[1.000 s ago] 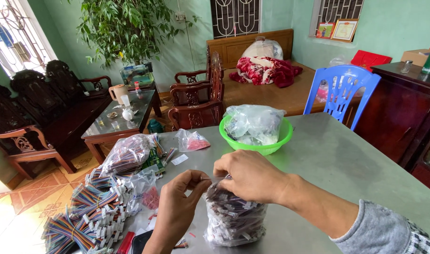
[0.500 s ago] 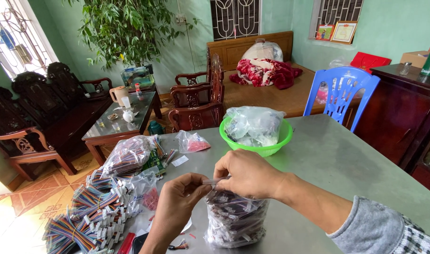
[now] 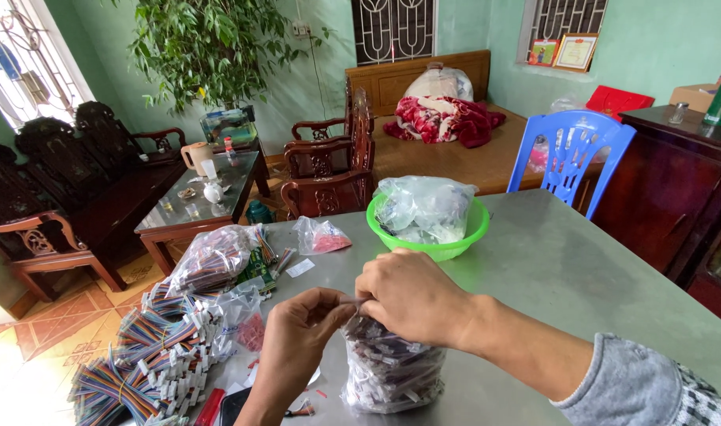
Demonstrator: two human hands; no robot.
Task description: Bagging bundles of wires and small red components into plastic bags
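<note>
A clear plastic bag [image 3: 390, 371] full of small dark and white connector parts stands upright on the grey metal table [image 3: 549, 268]. My right hand [image 3: 411, 296] grips the gathered top of the bag from above. My left hand [image 3: 301, 339] pinches the same bag neck from the left, fingertips meeting the right hand. The bag's opening is hidden under both hands.
A green bowl [image 3: 463, 237] holding clear plastic bags sits behind the hands. Bundles of rainbow ribbon cable [image 3: 151, 355] and bagged cables [image 3: 214, 256] lie at the left edge. A small bag with red bits [image 3: 321, 235] lies nearby. A blue plastic chair [image 3: 573, 154] stands behind the table.
Both hands have stayed on the bag's neck with small finger movements. The bag has stayed in place.
</note>
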